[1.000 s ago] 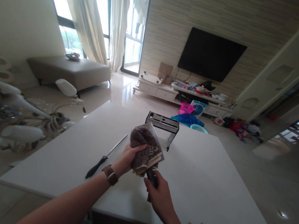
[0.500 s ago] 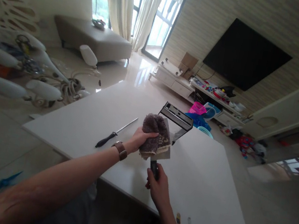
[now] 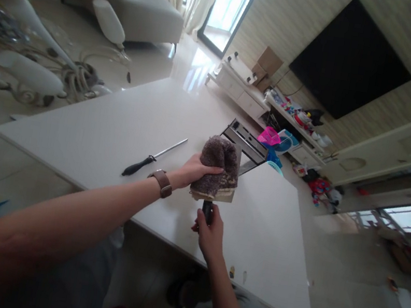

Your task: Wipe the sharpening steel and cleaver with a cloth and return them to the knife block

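My left hand (image 3: pixel 198 169) is closed on a folded brown towel (image 3: pixel 220 159), thumb across its front. The cloth lies over the wide metal blade of a cleaver (image 3: pixel 207 211), whose lower right edge shows beyond the towel. My right hand (image 3: pixel 210 231) is wrapped around the cleaver's black handle, below the cloth. To the left, a sharpening steel (image 3: pixel 154 158) with a black grip lies on the white table (image 3: pixel 275 229). Just behind the towel stands a silver and black knife block (image 3: pixel 249 143), partly hidden by it.
Two small items, one a yellowish piece (image 3: pixel 232 272), lie at the table's near edge. A chandelier with white shades (image 3: pixel 109 21) is at the left. Beyond the table are a pink basket (image 3: pixel 269 135), a TV cabinet (image 3: pixel 240 90) and a grey bench (image 3: pixel 150 13).
The view has shifted, with the table and room tilting. Both hands keep their hold, and the towel has come slightly lower over the blade near the handle.
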Demonstrator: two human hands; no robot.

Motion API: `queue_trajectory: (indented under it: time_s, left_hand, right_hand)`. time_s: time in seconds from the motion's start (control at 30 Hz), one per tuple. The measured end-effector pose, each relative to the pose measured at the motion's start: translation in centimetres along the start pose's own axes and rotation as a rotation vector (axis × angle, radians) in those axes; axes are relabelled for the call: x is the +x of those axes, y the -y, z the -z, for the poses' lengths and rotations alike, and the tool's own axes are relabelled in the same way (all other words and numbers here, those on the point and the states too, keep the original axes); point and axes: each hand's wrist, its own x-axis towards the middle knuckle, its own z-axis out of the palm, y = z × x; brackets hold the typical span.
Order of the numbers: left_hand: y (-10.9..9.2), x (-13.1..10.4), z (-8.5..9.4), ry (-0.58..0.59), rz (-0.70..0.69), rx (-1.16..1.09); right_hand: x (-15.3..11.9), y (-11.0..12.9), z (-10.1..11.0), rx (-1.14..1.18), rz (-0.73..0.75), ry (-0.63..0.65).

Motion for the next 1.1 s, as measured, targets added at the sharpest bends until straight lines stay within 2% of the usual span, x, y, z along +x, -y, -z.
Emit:
queue_trajectory:
  time_s: [0.17, 0.43, 0.77, 1.1]
  left_hand:
    - [0.2, -0.5, -0.3, 0.046, 0.030, 0.032]
    - [-0.7, -1.9, -2.2, 0.054, 0.098, 0.044]
    - [-0.3, -2.3, -1.8, 0.048, -0.003, 0.157]
    - [-0.4, -3.1, -2.0, 0.061, -0.005, 0.124]
  right_hand:
    - [0.3, 0.7, -0.4, 0.062, -0.006, -0.040]
    - [0.8, 2.5, -0.5, 0.171, 0.019, -0.120]
    - [0.8, 2.1, -0.1, 0.108, 0.094, -0.091]
    - [0.4, 1.8, -0.1, 0.166, 0.120, -0.079]
